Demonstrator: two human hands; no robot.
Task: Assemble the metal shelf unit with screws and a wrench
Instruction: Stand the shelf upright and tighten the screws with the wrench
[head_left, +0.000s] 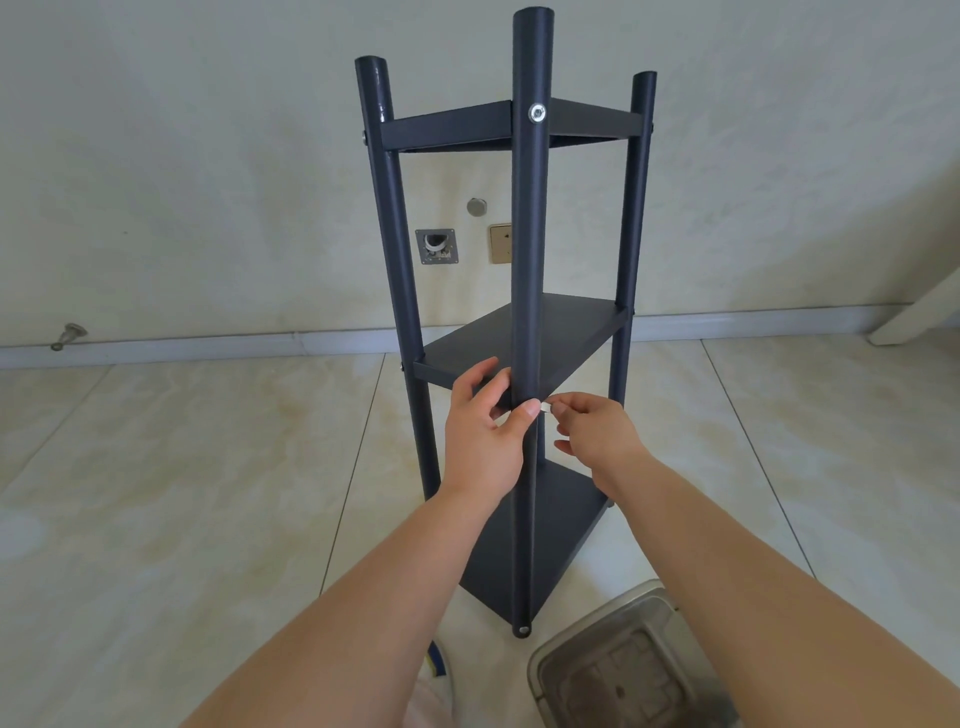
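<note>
In the head view, the dark metal shelf unit (524, 332) stood upright on the tiled floor (182, 467). The left hand (485, 436) gripped its nearest post at the middle shelf; the right hand (592, 431) pinched a small silver screw (545, 408) against that post. No readable writing showed.

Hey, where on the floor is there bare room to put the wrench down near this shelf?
Left of the dark metal shelf unit, the pale tiled floor lies bare out to the grey baseboard. Right of the unit, bare tile runs to the white furniture leg. It is crowded at the near post, where both hands work, with the clear plastic bin below.
</note>
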